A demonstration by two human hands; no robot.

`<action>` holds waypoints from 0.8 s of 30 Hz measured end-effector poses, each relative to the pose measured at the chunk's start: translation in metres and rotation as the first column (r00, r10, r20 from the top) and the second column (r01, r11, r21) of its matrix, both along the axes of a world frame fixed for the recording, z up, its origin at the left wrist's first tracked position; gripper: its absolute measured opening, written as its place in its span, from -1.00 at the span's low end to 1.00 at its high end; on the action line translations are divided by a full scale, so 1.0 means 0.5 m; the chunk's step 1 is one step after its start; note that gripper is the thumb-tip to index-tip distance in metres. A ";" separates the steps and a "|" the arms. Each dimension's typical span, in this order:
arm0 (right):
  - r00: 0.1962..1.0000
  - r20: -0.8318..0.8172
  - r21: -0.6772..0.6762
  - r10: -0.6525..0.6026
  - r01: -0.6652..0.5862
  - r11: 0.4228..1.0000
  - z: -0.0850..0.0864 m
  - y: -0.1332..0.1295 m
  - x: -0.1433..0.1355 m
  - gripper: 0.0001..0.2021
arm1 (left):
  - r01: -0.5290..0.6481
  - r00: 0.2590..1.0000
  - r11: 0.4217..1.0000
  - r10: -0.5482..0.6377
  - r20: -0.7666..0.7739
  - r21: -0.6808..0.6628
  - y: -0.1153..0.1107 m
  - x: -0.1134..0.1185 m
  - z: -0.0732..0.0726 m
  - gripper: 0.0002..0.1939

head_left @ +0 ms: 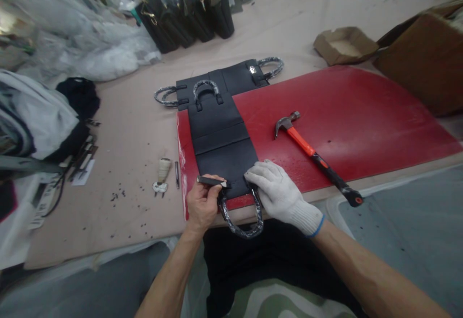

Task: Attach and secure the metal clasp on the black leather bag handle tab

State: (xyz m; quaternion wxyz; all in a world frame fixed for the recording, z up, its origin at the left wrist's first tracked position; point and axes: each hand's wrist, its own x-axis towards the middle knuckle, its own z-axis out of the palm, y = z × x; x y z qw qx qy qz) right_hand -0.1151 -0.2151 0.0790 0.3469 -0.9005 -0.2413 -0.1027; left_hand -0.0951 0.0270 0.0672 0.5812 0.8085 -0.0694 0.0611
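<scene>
My bare left hand [203, 205] grips a slim dark tool with a pale tip [213, 181]; its exact kind is unclear. The tip meets the black bag panel [226, 139] beside the left foot of a plastic-wrapped handle [241, 231]. In a white glove, my right hand [277, 188] bends its fingers over the panel's near right corner, at that handle's other foot; its thumb is hidden. The panel lies spread out on a red board [325, 125], with more wrapped handles [207, 90] at its far end. A claw hammer [314, 156] with an orange and black grip rests on the board.
Left of the board lie a tape-wrapped tool [162, 176] and a thin metal rod [177, 175], near scattered black bits. Black bags [188, 14] stand at the back. Cardboard boxes [345, 45] sit at the far right. Clothing [39, 111] and plastic wrap [101, 48] crowd the left.
</scene>
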 end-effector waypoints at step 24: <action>1.000 0.016 -0.006 0.001 -0.001 1.000 -0.003 -0.001 0.001 -0.56 | 0.018 1.000 0.997 -0.019 -0.016 -0.070 0.000 0.000 0.000 -0.81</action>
